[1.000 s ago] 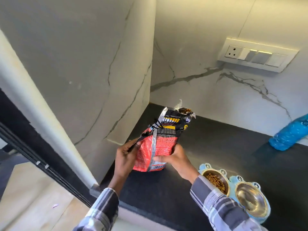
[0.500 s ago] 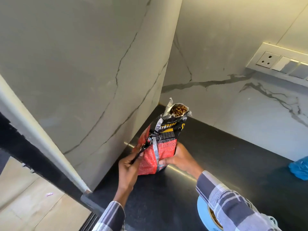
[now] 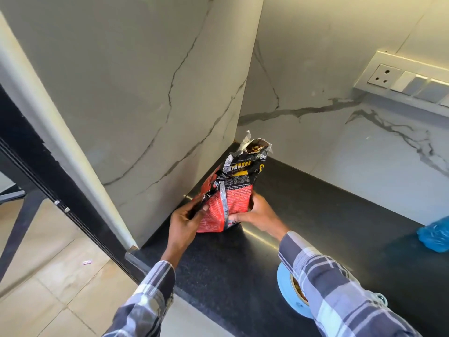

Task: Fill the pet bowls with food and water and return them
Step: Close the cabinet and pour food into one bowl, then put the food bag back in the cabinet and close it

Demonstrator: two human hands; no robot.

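Standing upright on the black stone counter point(image 3: 315, 215), torn mouth up: red-and-black foil food bag point(image 3: 233, 190), gripped by left hand point(image 3: 185, 221) and right hand point(image 3: 257, 212).

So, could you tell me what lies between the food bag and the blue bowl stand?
Only bare black counter, seen in the head view, between food bag and blue bowl stand.

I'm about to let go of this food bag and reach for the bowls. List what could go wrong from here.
1. The food bag stands upright on the counter with its torn top open and kibble showing. Once the left hand and right hand release it, it may tip and spill.
2. The blue pet bowl sits under the right sleeve, near the counter's front edge. Pulling the arm back could knock it.
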